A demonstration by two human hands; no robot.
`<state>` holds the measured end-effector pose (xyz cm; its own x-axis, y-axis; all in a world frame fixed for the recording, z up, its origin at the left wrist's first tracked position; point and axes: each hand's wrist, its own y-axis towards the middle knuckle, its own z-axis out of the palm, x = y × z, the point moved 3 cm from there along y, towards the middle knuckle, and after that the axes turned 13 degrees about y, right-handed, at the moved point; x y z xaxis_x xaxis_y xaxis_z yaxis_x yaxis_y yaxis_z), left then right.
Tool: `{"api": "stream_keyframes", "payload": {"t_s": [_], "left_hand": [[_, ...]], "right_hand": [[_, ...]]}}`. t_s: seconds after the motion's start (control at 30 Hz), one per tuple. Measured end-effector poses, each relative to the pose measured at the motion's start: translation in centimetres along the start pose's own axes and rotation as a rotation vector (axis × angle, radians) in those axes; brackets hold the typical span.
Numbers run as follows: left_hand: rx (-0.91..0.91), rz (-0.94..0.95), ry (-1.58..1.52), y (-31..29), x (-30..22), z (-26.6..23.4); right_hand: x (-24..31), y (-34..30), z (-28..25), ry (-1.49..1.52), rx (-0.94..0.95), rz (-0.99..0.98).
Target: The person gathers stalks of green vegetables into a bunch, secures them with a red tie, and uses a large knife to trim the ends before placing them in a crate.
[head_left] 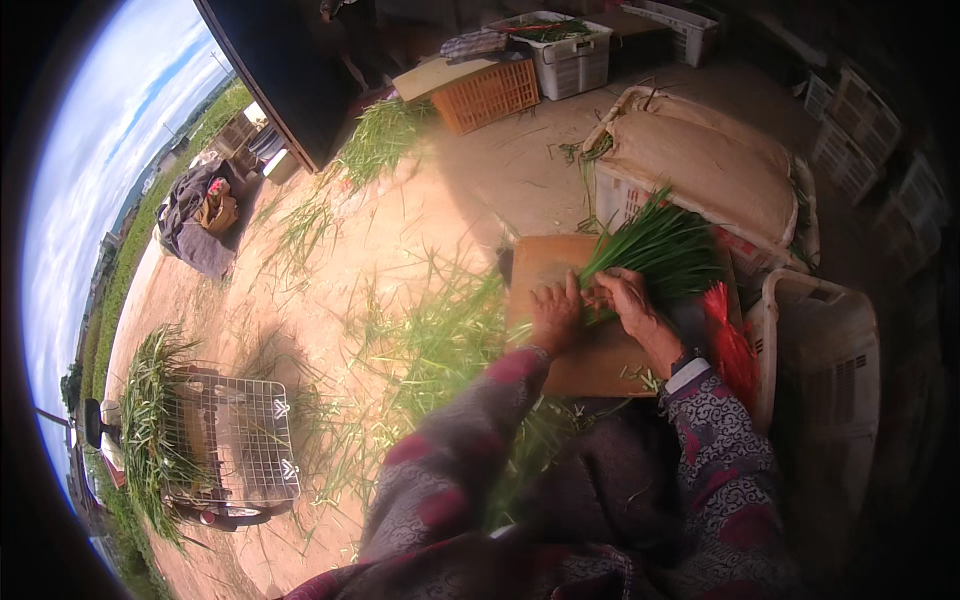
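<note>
A bunch of long green leaves (665, 245), like garlic chives, lies across a brown board (580, 372) in front of me. Its leafy end points away to the right. My right hand (637, 312) is closed round the stems near their pale lower end. My left hand (556, 312) is beside that end, palm down, its fingers apart and pointing away from me. The left thumb's contact with the stems cannot be made out. Red plastic strips (728, 345) hang at the board's right edge, by my right wrist.
Loose green leaves (430, 355) litter the ground left of the board. A wire basket cart (240, 430) carries more greens. A white crate (815, 300) stands close on my right, and a cloth-covered crate (700, 150) behind the board. An orange crate (487, 95) is farther off.
</note>
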<state>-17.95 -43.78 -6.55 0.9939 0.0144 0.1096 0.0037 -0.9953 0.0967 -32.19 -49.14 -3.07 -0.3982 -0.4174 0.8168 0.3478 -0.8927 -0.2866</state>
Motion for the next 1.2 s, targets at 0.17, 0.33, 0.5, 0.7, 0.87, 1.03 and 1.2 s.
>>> {"api": "stream_keyframes", "payload": {"t_s": [0.17, 0.33, 0.5, 0.7, 0.87, 1.03, 1.2], "left_hand": [[-0.244, -0.092, 0.088, 0.5, -1.2, 1.5], [-0.018, 0.017, -0.09, 0.3, -0.3, -1.3], [-0.011, 0.044, -0.072, -0.2, 0.0, 0.1], [-0.043, 0.065, -0.187, 0.6, -0.7, -0.4], [-0.136, 0.146, -0.299, 0.3, 1.4, 1.5], [-0.08, 0.749, -0.886, -2.1, 1.6, -4.7], [-0.104, 0.233, -0.122, -6.5, 0.7, -2.8]], "right_hand": [[-1.5, -1.9, 2.6, 0.118, 0.036, -0.002], [-1.8, -4.8, 1.3, 0.0, 0.15, 0.153], [-4.0, -7.7, -1.7, -0.348, 0.265, 0.19], [-9.4, -5.0, -7.1, -0.843, 0.305, -0.279], [-4.4, -6.3, -1.1, -1.144, 0.379, -0.204], [0.1, -7.3, 1.8, -0.138, 0.282, 0.05], [-0.5, -6.3, 0.7, -0.01, 0.183, 0.058]]}}
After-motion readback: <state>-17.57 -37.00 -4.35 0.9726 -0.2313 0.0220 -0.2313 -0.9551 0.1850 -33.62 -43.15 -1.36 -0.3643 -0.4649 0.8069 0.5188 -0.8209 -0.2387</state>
